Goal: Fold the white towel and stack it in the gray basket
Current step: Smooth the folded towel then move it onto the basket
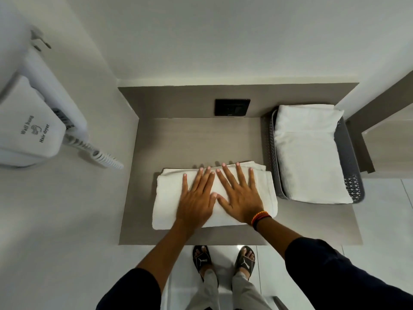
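Observation:
A white towel [166, 198], folded into a thick rectangle, lies on the grey-brown counter [196, 139] near its front edge. My left hand [196, 198] presses flat on the towel's middle with fingers spread. My right hand [240, 195] lies flat beside it on the towel's right half, fingers apart, thumbs nearly touching. Neither hand grips anything. The gray basket [350, 157] stands at the counter's right end, apart from the towel, with a folded white towel [308, 153] filling it.
A black wall socket [232, 107] sits on the back panel behind the counter. A white wall-hung hair dryer [33, 128] with a coiled cord [100, 156] is mounted on the left wall. My sandalled feet [223, 259] stand on the white floor below the counter edge.

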